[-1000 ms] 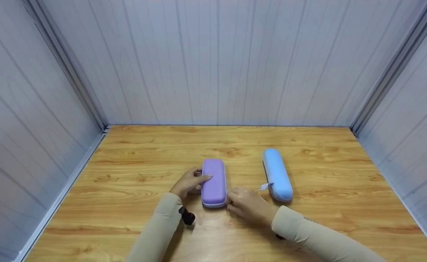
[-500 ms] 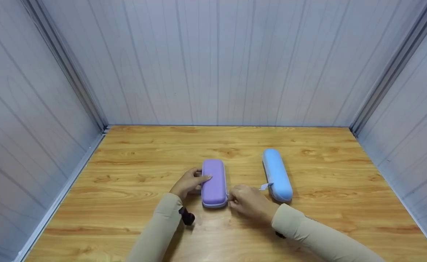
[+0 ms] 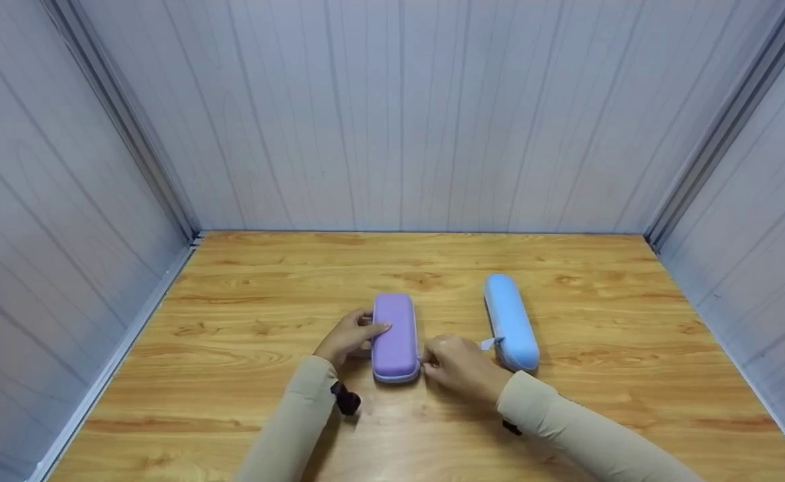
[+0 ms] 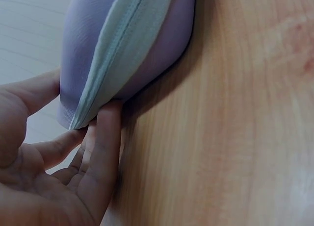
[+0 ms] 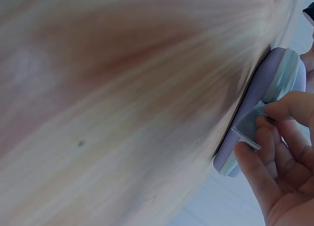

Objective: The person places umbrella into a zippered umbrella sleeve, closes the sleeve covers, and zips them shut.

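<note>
A purple hard-shell pencil case (image 3: 394,335) with a pale zipper band lies on the wooden table, its long side pointing away from me. My left hand (image 3: 349,337) grips its left side, thumb on the lid. In the left wrist view, the fingers (image 4: 105,147) press against the side by the zipper band (image 4: 122,44). At the case's right side, near the front corner, is my right hand (image 3: 458,365). The right wrist view shows its thumb and fingers pinching a grey zipper pull tab (image 5: 249,124) that sticks out from the band.
A light blue pencil case (image 3: 512,325) lies to the right, just beyond my right hand, its pale pull tab (image 3: 488,343) pointing left. Pale panelled walls (image 3: 399,120) enclose the table (image 3: 265,288) at the back and both sides.
My right hand has shifted slightly away from me and to the right, along the purple case's side. The left hand and both cases stay almost where they were.
</note>
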Available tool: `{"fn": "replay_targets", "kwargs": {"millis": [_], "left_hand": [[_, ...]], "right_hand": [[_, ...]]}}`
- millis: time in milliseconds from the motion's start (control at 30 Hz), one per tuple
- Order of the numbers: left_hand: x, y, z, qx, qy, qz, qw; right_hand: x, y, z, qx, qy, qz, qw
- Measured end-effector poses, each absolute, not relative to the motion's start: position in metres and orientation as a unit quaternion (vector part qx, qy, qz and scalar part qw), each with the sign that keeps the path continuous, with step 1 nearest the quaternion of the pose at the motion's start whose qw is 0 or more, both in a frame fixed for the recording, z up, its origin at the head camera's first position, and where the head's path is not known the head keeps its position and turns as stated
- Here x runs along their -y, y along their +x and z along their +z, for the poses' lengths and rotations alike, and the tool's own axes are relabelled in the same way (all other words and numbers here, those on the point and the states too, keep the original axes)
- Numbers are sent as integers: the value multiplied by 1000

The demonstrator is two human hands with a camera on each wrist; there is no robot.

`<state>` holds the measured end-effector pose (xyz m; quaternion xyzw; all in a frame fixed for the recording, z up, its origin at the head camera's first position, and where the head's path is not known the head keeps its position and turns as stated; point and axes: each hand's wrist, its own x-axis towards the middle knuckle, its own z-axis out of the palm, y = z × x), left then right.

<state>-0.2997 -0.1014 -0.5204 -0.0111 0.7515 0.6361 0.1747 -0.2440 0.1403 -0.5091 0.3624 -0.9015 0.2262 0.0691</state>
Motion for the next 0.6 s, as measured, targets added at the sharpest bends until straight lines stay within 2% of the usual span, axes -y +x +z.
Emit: {"fn": "replay_targets", "kwargs": {"millis": [600], "left_hand": [[99, -300, -522, -744, -24, 646, 169]], "right_hand": [[-143, -243, -507, 895, 390, 210, 57]]}}
